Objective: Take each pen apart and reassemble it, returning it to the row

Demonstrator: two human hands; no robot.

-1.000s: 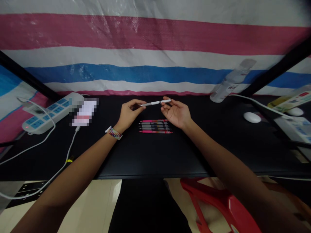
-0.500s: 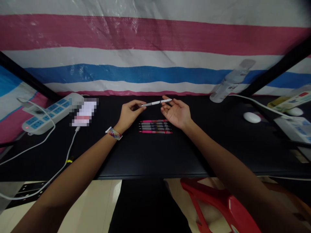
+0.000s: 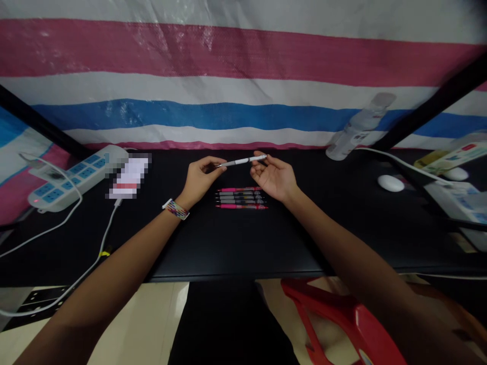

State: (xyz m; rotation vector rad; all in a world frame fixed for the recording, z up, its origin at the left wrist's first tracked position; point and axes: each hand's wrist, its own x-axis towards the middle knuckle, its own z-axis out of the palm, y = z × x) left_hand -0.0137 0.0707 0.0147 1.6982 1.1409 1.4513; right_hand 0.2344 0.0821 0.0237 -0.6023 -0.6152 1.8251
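A white and grey pen (image 3: 242, 161) is held level above the black desk, stretched between my two hands. Its pointed left end is pinched between the thumb and fingers of my left hand (image 3: 201, 175), which wears a patterned wristband (image 3: 177, 208). At the other end, the thumb and index finger of my right hand (image 3: 277, 177) grip the pen, palm turned up and the other fingers loosely curled. Below the raised pen lies a row of several pens, side by side; a pink pen (image 3: 238, 206) is nearest me, with grey pens (image 3: 238, 197) behind it.
A power strip (image 3: 81, 175) and a blurred-out phone (image 3: 129, 175) on a white cable lie to the left. To the right stand a clear bottle (image 3: 357, 132) and a white rounded object (image 3: 391, 183). A red stool (image 3: 342, 314) is below the desk edge.
The view has shifted very slightly. Both hands keep the same hold on the pen, and the row of pens lies as before.
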